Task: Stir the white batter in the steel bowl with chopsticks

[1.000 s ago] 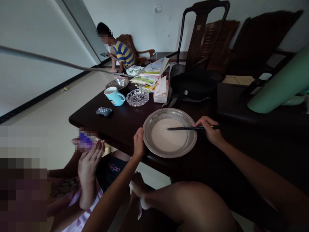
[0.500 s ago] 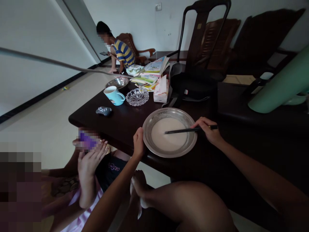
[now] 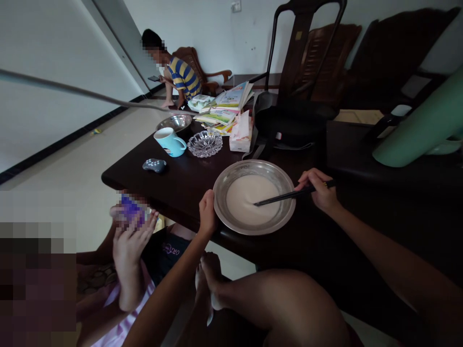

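Note:
A wide metal bowl [image 3: 237, 222] stands near the front edge of the dark table [image 3: 130, 166], holding a pale, milky liquid [image 3: 249, 190]. My left hand [image 3: 207, 212] grips the bowl's left rim, thumb at the top edge. On the right, my right hand [image 3: 320, 190] is closed around black chopsticks [image 3: 285, 196], which slant down to the left. Their tips dip into the liquid near the middle of the bowl, with a ripple beside them. My right hand itself is just outside the bowl's right rim.
Behind the bowl are a light blue mug [image 3: 170, 143], a glass dish [image 3: 205, 143], a tissue pack [image 3: 240, 132], books [image 3: 226, 106], a second metal bowl [image 3: 174, 123] and a black bag [image 3: 289, 127]. A grey controller-shaped object [image 3: 155, 165] lies left. One person [image 3: 130, 246] sits close left, another [image 3: 184, 77] farther back.
My right hand has moved a little to the right and the chopsticks slant more steeply. Their tips have shifted slightly right and nearer to me. My left hand stays on the rim.

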The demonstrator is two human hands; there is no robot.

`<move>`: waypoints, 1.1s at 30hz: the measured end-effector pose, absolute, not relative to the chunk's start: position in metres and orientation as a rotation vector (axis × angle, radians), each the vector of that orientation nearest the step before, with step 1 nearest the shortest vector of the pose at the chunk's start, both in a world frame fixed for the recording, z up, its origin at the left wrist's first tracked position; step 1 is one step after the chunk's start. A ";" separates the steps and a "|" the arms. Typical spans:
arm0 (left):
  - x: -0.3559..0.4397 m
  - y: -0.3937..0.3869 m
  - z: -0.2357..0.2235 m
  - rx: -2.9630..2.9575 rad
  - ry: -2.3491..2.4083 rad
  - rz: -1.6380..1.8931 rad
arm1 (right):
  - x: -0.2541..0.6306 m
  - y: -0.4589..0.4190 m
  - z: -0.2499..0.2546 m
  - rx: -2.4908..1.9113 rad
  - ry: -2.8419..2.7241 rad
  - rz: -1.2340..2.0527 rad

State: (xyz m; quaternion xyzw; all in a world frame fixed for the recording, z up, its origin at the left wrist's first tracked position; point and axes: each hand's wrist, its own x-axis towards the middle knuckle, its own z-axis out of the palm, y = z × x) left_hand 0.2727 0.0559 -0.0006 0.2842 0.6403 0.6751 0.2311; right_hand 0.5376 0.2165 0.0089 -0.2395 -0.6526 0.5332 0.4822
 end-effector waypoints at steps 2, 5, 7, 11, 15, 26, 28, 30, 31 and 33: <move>0.273 0.056 0.000 0.790 1.773 1.855 | 0.538 0.217 0.010 -0.572 -1.703 1.299; 0.271 0.056 -0.003 0.784 1.771 1.866 | 0.540 0.220 0.012 -0.603 -1.769 1.208; 0.270 0.056 -0.005 0.767 1.750 1.869 | 0.541 0.220 0.012 -0.604 -1.680 1.239; 0.269 0.057 -0.008 0.748 1.733 1.872 | 0.540 0.218 0.012 -0.581 -1.743 1.290; 0.271 0.057 -0.004 0.760 1.735 1.882 | 0.539 0.217 0.011 -0.630 -1.739 1.171; 0.275 0.056 0.003 0.756 1.762 1.863 | 0.538 0.216 0.011 -0.655 -1.635 1.266; 0.275 0.057 0.002 0.751 1.752 1.873 | 0.538 0.216 0.011 -0.659 -1.704 1.249; 0.274 0.057 0.001 0.759 1.742 1.883 | 0.538 0.217 0.011 -0.674 -1.788 1.154; 0.274 0.057 0.000 0.761 1.738 1.889 | 0.538 0.217 0.011 -0.680 -1.783 1.129; 0.275 0.058 0.000 0.756 1.734 1.888 | 0.539 0.218 0.010 -0.675 -1.694 1.167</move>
